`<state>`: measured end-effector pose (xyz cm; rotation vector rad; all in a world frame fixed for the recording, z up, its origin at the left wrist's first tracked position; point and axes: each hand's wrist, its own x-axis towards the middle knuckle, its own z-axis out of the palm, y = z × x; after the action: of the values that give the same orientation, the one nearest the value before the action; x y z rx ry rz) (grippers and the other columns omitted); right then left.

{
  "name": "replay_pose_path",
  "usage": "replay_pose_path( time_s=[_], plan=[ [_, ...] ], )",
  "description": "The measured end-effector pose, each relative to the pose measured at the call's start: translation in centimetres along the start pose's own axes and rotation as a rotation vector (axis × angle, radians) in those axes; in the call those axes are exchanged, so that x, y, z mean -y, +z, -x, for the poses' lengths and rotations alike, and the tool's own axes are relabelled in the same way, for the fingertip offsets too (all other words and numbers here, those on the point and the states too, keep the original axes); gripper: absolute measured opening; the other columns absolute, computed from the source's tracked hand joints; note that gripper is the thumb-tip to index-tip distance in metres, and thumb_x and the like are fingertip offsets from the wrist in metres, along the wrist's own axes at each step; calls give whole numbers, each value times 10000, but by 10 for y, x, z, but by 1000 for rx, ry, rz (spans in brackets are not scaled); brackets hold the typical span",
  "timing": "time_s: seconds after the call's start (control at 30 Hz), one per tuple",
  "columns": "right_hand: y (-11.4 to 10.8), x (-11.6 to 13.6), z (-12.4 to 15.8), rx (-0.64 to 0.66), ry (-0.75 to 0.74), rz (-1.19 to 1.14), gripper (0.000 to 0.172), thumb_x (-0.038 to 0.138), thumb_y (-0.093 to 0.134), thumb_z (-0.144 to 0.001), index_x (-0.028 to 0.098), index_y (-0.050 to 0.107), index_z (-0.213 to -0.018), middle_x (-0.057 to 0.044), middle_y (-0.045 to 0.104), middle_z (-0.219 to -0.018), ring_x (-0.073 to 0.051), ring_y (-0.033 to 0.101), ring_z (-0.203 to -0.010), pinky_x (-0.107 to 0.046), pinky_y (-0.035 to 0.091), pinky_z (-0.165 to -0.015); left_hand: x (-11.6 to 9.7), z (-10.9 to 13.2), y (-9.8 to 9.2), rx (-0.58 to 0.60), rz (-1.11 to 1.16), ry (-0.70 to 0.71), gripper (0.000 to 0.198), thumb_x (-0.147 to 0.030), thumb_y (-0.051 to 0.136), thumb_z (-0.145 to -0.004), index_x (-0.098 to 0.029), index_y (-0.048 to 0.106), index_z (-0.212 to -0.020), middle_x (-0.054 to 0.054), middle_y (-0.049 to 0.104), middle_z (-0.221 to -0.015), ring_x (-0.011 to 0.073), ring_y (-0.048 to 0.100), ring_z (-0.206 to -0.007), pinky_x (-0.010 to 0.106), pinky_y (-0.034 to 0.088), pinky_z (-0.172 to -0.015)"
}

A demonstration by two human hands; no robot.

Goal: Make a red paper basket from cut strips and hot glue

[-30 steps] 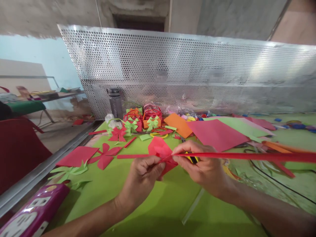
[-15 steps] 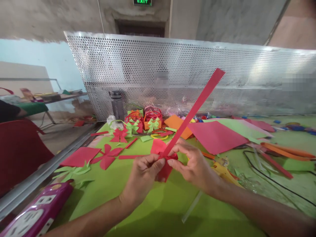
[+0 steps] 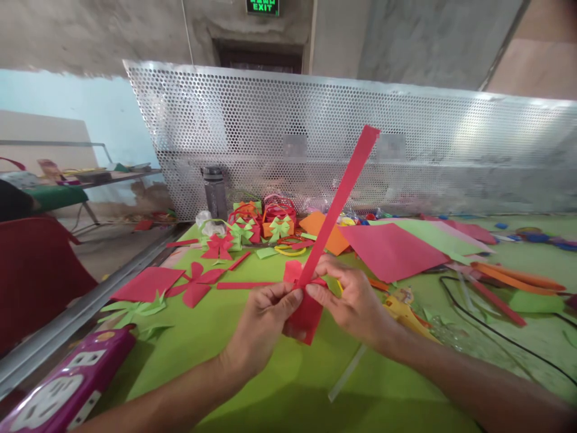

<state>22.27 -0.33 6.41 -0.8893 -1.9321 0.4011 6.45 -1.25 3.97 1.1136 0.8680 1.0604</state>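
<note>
paper strip (image 3: 338, 207) slants up from folded red paper (image 3: 307, 322), which left hand (image 3: 261, 319) and right hand (image 3: 356, 297) pinch over the counter (image 3: 279, 394).

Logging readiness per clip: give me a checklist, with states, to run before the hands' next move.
1. Left hand on red folded paper: ok, fingers pinch its edge.
2. Right hand on that paper: ok, beside the red strip.
3. Red strip's upper end free: ok, it sticks up, unheld.
4. Strip fixed to the paper: cannot tell; fingers hide the join.
5. Yellow tool fully visible: not ok, right forearm covers part.
</note>
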Motion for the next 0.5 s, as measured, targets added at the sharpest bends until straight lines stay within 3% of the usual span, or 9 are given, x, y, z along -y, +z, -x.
replay_pose_path(
  time_s=[0.17,0.5],
  plan=[
    [-4,-6,-3,11,50,-104,192,293,477,-886,183,554,-749,-15,602,-809,-135,567,-780,-263,444,-727,0,-1,0,-24,7,-33,372,-454,730,-647,-108,684,-774,32,634,-620,125,563,-516,278,545,-472],
    [-2,-10,-8,12,88,-52,177,271,532,-823,185,511,-670,9,553,-691,-126,512,-667,-250,401,-647,1,-2,2,-13,14,-65,388,-466,750,-616,-110,702,-764,39,654,-602,123,569,-456,244,507,-434]
  ],
)
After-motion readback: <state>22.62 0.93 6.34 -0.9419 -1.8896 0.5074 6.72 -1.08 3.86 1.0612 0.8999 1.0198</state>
